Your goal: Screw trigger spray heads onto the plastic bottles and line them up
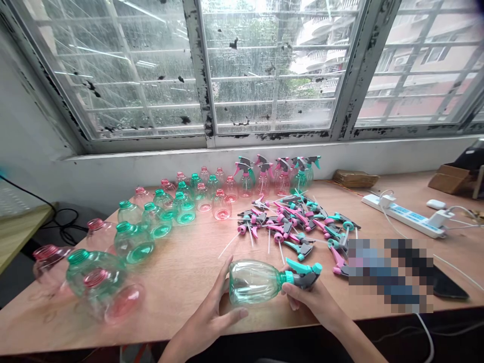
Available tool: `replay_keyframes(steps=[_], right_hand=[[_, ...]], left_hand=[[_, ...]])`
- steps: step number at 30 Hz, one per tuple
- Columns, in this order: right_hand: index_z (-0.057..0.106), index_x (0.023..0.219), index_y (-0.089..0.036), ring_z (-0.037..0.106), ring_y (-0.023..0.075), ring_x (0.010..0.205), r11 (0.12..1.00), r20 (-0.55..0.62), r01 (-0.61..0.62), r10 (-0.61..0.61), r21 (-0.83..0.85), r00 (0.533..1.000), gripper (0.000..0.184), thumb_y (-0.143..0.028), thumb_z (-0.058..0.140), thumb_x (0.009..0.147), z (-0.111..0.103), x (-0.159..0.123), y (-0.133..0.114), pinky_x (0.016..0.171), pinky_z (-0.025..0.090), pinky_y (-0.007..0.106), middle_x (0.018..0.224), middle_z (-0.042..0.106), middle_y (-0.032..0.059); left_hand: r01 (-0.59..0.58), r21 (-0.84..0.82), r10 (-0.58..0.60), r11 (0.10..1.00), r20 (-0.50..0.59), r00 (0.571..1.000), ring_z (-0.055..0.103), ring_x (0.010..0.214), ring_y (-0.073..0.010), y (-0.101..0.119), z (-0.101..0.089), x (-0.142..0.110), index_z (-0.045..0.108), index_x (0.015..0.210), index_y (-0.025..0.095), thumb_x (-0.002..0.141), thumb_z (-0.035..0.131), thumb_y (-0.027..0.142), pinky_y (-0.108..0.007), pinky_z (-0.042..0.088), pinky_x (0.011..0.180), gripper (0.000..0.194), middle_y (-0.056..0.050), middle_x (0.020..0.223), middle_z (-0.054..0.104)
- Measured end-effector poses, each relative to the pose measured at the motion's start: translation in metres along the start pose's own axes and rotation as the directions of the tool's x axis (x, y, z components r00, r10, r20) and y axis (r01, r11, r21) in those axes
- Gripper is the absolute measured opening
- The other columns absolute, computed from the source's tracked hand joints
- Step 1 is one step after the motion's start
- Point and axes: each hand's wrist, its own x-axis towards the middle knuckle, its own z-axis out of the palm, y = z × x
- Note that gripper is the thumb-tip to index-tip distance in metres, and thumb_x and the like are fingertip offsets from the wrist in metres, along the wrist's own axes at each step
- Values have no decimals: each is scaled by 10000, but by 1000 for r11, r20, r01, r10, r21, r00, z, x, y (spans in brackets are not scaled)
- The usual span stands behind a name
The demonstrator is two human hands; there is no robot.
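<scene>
Extends two bare forearms up from the lower edge of view, nearest the camera. Holds the green spray bottle (pixel 253 282) on its side just above the near edge of the wooden table (pixel 181 287), base toward the left, neck toward the right. Pinches the grey-and-teal trigger head (pixel 305 278) near its collar between thumb and fingers of the right hand (pixel 310 300), with the lever facing up and the nozzle pointing away to the right. Cups the left hand (pixel 217 312) loosely open around the base, fingers raised along its end and thumb stretched out straight below. Cannot tell how firmly the left fingers press, or whether the left thumb touches.

Has beyond the bottle a tangled pile of loose spray heads (pixel 298 249) in pink, teal and grey, some with thin white tubes poking out. Shows to the left a long group of open green bottles (pixel 134 244) and open pink bottles (pixel 124 305), mixed together, necks bare. Shows behind the pile a cluster of upright fitted spray bottles (pixel 282 184), close to the wall below the barred window (pixel 272 65). Includes farther right a brown package (pixel 355 179), a white power strip (pixel 412 217) with plugs in it, a small white device (pixel 436 204) and a cardboard box (pixel 448 179). Includes nearer on that side a dark phone (pixel 449 285), partly hidden by a pixelated patch.
</scene>
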Motion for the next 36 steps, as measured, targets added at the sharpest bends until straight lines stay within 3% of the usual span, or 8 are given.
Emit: replay_keyframes(steps=[5, 8, 14, 22, 27, 33, 36], right_hand=[[674, 932, -190, 506, 116, 520, 1000, -1, 5, -5, 10, 1000, 361, -515, 800, 838, -1, 1, 0, 525, 450, 263, 657, 590, -40], [682, 977, -193, 515, 111, 517, 1000, -3, 8, -8, 23, 1000, 356, -499, 805, 841, -1, 2, 1, 524, 456, 258, 672, 607, -39], [681, 1005, -195, 521, 106, 511, 999, -43, 2, -1, 45, 999, 379, -493, 825, 823, 1, 2, 1, 513, 454, 251, 707, 650, -25], [707, 832, -168, 544, 134, 527, 999, -28, -14, 14, -35, 1000, 345, -503, 784, 859, -6, 0, 8, 545, 444, 276, 610, 615, -14], [709, 816, -166, 533, 123, 526, 999, -24, -9, 9, -31, 1000, 344, -499, 788, 857, -6, 1, 10, 533, 438, 269, 661, 633, -2], [691, 777, -168, 501, 117, 538, 999, 19, -20, 20, -26, 1000, 347, -488, 817, 831, -4, 1, 7, 544, 456, 264, 591, 565, -38], [704, 809, -167, 517, 113, 537, 1000, -3, -21, 21, -6, 1000, 334, -479, 819, 832, -5, 1, 9, 544, 455, 261, 632, 601, -25]], left_hand=[[12, -59, -11, 998, 19, 1000, 29, 1599, -322, 3, 0, 0, 63, 1634, 388, 948, 679, 430, -521, 68, 1301, 923, 0, 1734, 168], [21, -62, -21, 998, 4, 1000, 28, 1599, -321, 3, 1, 0, 64, 1636, 380, 948, 672, 461, -517, 61, 1300, 922, -9, 1738, 143], [55, -37, -55, 998, 10, 998, 84, 1595, -327, 4, 1, 0, 50, 1637, 375, 948, 679, 438, -546, 66, 1293, 935, -36, 1720, 219], [-13, 3, 13, 1000, 9, 1000, 133, 1589, -321, -4, -1, 0, 28, 1635, 381, 976, 648, 346, -496, 153, 1297, 906, 6, 1744, 101], [22, 17, -22, 1000, 7, 1000, 69, 1597, -321, -3, -1, 0, -58, 1632, 359, 924, 720, 372, -514, 74, 1300, 1053, -26, 1740, 124], [69, 26, -69, 997, 2, 998, 84, 1597, -313, -5, -2, 0, 56, 1645, 317, 921, 716, 437, -495, 63, 1307, 988, -41, 1744, 91], [64, 20, -64, 998, 2, 998, 90, 1597, -310, -6, -2, 0, 61, 1645, 315, 927, 710, 438, -488, 80, 1309, 975, -41, 1746, 77]])
